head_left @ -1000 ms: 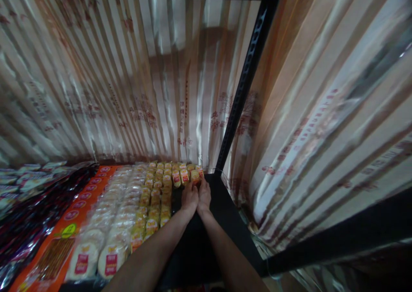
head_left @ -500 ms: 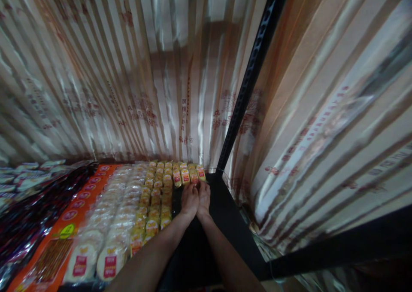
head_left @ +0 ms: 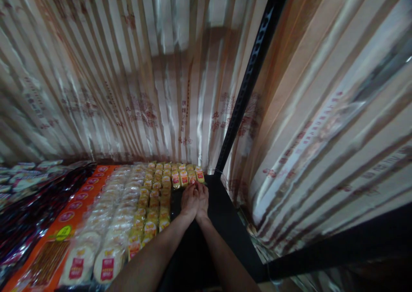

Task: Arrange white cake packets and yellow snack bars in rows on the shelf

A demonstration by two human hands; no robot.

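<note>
Both my arms reach forward over the dark shelf (head_left: 222, 223). My left hand (head_left: 190, 199) and my right hand (head_left: 202, 196) lie side by side, touching each other. Their fingers are bent together against the near face of a small yellow-wrapped snack packet (head_left: 192, 177), partly covering it. To its right stands another yellow packet with a red-and-white label (head_left: 200, 174). Two more labelled packets (head_left: 179, 178) stand just left of my fingertips. Rows of the same yellow packets (head_left: 154, 202) run toward me, left of my left hand.
Farther left lie rows of clear-wrapped round white crackers (head_left: 109, 257), an orange pack of sticks (head_left: 48, 257) and dark shiny packs (head_left: 41, 206). A black perforated post (head_left: 244, 86) rises at the back right corner. Printed plastic sheeting (head_left: 144, 68) hangs behind and to the right.
The view has shifted slightly, so the shelf and goods sit a little farther left. My hands stay at the same back-row packets, with the right fingers slightly closer to the left ones.
</note>
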